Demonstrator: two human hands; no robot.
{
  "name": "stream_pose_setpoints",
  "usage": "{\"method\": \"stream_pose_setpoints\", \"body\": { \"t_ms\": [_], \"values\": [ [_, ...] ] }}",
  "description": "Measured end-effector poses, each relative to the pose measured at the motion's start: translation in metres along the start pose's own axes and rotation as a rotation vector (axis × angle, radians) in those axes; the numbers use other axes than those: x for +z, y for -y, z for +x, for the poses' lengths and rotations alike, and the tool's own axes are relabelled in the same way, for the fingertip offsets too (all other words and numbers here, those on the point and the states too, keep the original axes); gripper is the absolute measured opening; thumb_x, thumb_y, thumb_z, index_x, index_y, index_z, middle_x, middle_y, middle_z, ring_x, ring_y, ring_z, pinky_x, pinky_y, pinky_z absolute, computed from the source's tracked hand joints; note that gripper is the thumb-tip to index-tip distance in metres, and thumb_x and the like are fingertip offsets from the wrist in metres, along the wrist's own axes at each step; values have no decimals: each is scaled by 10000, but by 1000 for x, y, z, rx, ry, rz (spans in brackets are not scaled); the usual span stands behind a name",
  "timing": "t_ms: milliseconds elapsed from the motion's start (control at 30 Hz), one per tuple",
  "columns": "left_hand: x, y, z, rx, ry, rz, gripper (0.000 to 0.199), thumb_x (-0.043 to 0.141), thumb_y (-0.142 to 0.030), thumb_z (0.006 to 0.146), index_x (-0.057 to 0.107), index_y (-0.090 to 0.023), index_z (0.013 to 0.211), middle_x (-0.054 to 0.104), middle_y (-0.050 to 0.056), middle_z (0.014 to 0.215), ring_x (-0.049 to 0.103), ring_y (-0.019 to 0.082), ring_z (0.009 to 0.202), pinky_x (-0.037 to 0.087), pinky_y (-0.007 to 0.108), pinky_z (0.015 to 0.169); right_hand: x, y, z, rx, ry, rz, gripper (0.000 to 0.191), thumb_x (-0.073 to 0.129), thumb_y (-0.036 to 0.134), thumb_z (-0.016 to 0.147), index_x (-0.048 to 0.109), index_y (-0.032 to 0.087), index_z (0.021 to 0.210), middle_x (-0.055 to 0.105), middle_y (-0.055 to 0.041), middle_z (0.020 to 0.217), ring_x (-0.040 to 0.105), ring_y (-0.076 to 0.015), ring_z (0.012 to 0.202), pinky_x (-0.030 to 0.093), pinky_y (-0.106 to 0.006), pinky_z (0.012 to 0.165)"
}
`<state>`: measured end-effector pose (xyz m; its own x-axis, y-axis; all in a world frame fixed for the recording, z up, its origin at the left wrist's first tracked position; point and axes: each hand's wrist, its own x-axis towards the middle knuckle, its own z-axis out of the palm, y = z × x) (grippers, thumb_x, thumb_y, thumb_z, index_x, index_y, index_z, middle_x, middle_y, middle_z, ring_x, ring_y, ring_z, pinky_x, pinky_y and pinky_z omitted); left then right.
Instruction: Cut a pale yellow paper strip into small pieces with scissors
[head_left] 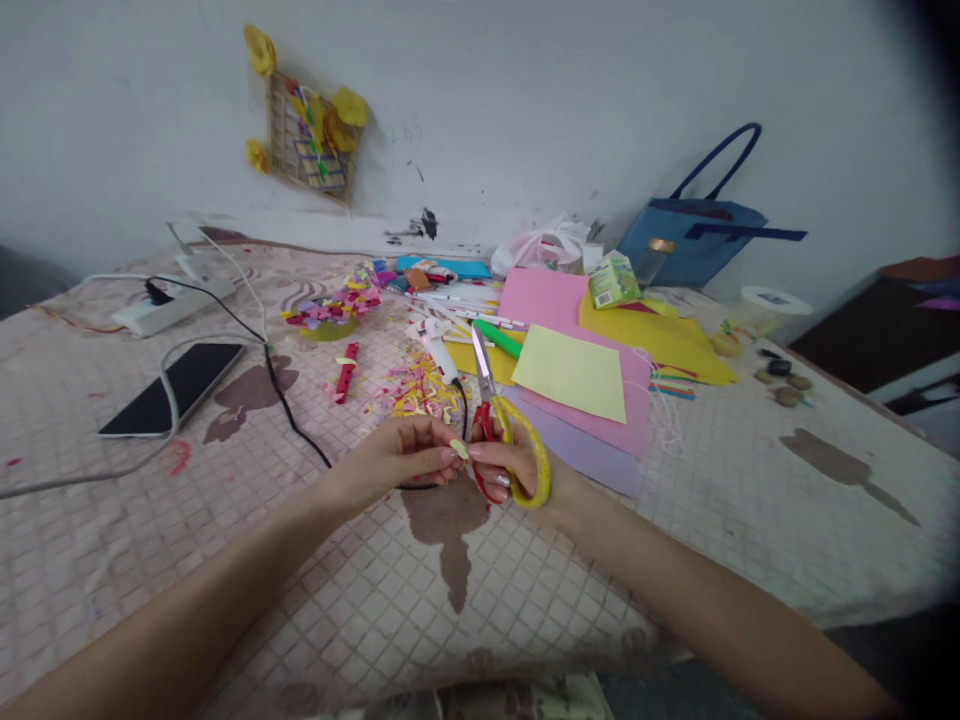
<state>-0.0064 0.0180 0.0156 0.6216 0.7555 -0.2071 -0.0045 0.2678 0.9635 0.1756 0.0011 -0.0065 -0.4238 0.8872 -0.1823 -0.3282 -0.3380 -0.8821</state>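
Between the fingertips of my left hand (pixel 416 452) is a small pale yellow paper piece (pixel 460 449). My right hand (pixel 517 468) touches the same piece with its fingertips. Scissors (pixel 484 372) hang on my right hand, one handle red and one yellow, with the blades pointing away from me. Just beyond my hands lie a white glue gun (pixel 436 350) and a scatter of yellow and pink paper scraps (pixel 421 388). A pale yellow sheet (pixel 574 372) rests on pink paper (pixel 536 295) to the right.
A dark phone (pixel 176 388) and a white power strip (pixel 176 303) with cables lie at left. Small paper flowers (pixel 341 302) are heaped at the back, near a red strip (pixel 346 373). A blue bag (pixel 694 240) leans on the wall; stones (pixel 786 380) lie at right.
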Motion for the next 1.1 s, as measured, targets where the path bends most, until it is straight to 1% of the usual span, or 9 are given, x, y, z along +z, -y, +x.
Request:
{"method": "stream_pose_setpoints", "body": {
  "t_ms": [133,333,533,733,933,1100],
  "values": [
    [1,-2,-1,-15,-7,-8,188,669,-271,739,605,-134,851,626,11,764,576,83,694,444,206,673,0,1,0,-2,-5,-27,260,681,284,667,466,188,778,424,113,454,351,-39,329,322,-154,316],
    [-1,-1,0,-3,7,-22,171,666,-262,741,609,-141,848,633,10,763,581,86,688,448,212,670,2,2,-1,-6,-1,-17,274,678,279,662,450,195,788,444,109,477,348,-38,331,307,-155,319],
    [0,0,0,7,12,-27,176,676,-255,730,608,-142,846,629,7,756,575,88,682,441,219,672,3,3,-2,-13,-6,-11,273,688,276,663,452,197,776,420,120,460,327,-33,328,323,-154,321],
    [0,-2,-1,-26,-7,-11,188,663,-284,744,616,-141,855,637,14,779,579,80,685,442,204,668,3,3,-2,-6,-12,1,260,686,258,668,456,191,766,438,112,461,342,-32,332,319,-147,319],
    [-1,-1,-2,-5,9,-9,193,662,-284,741,615,-137,859,632,27,788,582,95,694,456,210,651,5,6,-3,14,-22,4,285,703,266,645,451,193,759,418,123,438,343,-32,315,302,-149,313],
    [-1,-2,-2,-4,16,-12,176,668,-266,738,615,-144,853,635,12,778,577,86,686,443,209,659,6,7,-3,22,-26,14,298,709,262,634,447,192,756,416,125,436,341,-28,314,305,-146,312]
  ]
}}
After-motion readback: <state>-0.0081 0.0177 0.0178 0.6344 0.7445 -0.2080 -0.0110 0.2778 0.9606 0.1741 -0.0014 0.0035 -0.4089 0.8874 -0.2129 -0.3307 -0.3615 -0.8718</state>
